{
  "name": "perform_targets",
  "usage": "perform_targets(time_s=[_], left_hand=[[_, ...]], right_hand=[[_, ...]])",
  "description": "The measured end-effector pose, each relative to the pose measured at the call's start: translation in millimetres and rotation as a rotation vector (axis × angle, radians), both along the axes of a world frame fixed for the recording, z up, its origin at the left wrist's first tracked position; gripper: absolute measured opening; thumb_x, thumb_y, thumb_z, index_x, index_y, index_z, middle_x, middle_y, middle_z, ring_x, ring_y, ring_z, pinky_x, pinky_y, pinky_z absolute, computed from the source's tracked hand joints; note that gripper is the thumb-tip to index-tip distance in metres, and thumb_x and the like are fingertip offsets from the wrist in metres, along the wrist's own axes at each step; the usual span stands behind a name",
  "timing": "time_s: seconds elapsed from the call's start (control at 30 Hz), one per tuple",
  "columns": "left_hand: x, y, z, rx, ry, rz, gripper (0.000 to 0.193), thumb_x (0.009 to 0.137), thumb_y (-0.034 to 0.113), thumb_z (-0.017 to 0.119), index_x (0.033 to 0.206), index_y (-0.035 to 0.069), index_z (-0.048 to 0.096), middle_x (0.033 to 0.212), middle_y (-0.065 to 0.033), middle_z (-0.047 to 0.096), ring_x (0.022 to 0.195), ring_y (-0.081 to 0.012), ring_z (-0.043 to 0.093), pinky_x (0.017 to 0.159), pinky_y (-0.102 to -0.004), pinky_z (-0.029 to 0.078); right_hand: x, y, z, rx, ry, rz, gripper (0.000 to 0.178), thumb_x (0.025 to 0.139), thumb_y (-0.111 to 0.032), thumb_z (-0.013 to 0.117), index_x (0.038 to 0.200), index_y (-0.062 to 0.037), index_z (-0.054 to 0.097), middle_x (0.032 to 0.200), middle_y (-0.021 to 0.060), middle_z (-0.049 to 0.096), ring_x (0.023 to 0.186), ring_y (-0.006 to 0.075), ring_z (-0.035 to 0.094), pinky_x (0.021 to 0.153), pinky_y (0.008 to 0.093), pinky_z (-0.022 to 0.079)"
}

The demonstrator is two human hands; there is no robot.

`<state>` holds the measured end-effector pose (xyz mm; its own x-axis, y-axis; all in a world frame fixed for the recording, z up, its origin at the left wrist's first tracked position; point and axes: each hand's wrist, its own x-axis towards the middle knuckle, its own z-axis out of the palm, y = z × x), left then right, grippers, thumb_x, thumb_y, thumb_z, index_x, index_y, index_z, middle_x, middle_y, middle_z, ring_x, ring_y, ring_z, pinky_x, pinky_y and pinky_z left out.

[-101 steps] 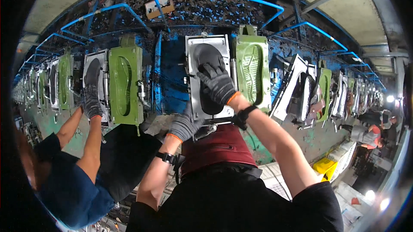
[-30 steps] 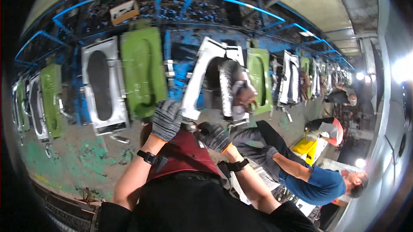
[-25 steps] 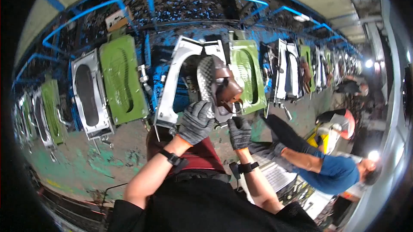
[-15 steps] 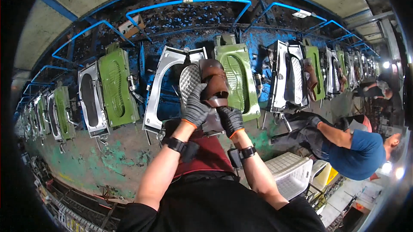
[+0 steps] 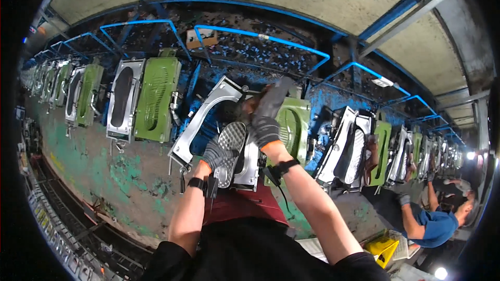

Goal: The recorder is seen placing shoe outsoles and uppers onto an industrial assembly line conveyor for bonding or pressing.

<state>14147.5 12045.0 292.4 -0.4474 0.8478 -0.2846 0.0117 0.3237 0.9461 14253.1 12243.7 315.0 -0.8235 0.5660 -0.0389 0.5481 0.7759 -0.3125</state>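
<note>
My right hand (image 5: 265,131), in a dark grey knit glove, grips a brown sandal (image 5: 276,97) tilted up over the mould, its dark grey sole facing me. A bit of brown upper shows at its left side, blurred. My left hand (image 5: 214,155), gloved the same way, closes on the left edge of a silver, dimpled foot-shaped plate (image 5: 232,137). That plate stands angled beside the open silver mould frame (image 5: 200,117). Behind my right hand lies the green mould half (image 5: 292,124), partly hidden by the sandal and forearm.
More moulds in silver and green (image 5: 156,98) line both sides. Blue tube rails (image 5: 265,37) run behind them. A person in a blue shirt (image 5: 437,227) works at the right. A yellow bin (image 5: 384,249) stands at the lower right, and a carton (image 5: 202,39) lies behind the rails.
The sandal has come away from the plate, swung up and turned sole toward me in my right hand. My left hand has shifted down-left along the plate. The silver frame now sits more tilted.
</note>
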Motion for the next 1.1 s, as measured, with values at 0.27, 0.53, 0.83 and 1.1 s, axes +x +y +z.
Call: perform_targets(time_s=[0.27, 0.53, 0.83, 1.1], left_hand=[[-39.8, -113.4, -58.9, -0.857, 0.57, -0.913, 0.046, 0.104, 0.027, 0.048, 0.144, 0.005, 0.055, 0.143, -0.0168, 0.061, 0.13, -0.0344, 0.058, 0.11, -0.0442, 0.042], [-8.3, 1.1, 9.7, -0.436, 0.435, 0.386, 0.055, 0.102, 0.048, 0.055, 0.114, -0.004, 0.069, 0.109, -0.0307, 0.069, 0.1, -0.0465, 0.065, 0.091, -0.0483, 0.051], [-27.0, -22.0, -33.1, -0.279, 0.049, 0.306, 0.035, 0.101, 0.032, 0.064, 0.104, -0.002, 0.074, 0.096, -0.0198, 0.075, 0.081, -0.0315, 0.068, 0.08, -0.0411, 0.053], [-15.2, 18.1, -41.6, 0.115, -0.499, 0.502, 0.032, 0.093, 0.004, 0.075, 0.125, -0.002, 0.07, 0.122, -0.0068, 0.071, 0.107, -0.0138, 0.065, 0.098, -0.0297, 0.054]], right_hand=[[4.9, -237.1, -138.7, -0.556, -0.246, 0.516, 0.044, 0.096, -0.039, 0.054, 0.122, -0.0094, 0.073, 0.136, 0.0188, 0.066, 0.122, 0.0352, 0.064, 0.103, 0.0486, 0.048], [6.1, -115.4, 19.2, -0.587, -0.038, -0.335, 0.04, 0.097, -0.041, 0.061, 0.107, -0.002, 0.062, 0.083, 0.0316, 0.068, 0.076, 0.0455, 0.069, 0.067, 0.0601, 0.052], [5.5, -103.2, -15.6, -0.665, -0.301, -0.369, 0.056, 0.097, -0.056, 0.053, 0.112, -0.0036, 0.069, 0.103, 0.0272, 0.071, 0.095, 0.0466, 0.069, 0.084, 0.0564, 0.054], [15.5, -92.4, -14.7, -0.655, 0.24, -0.798, 0.03, 0.084, -0.027, 0.081, 0.097, -0.0015, 0.073, 0.09, 0.0196, 0.075, 0.084, 0.0328, 0.073, 0.077, 0.0407, 0.057]])
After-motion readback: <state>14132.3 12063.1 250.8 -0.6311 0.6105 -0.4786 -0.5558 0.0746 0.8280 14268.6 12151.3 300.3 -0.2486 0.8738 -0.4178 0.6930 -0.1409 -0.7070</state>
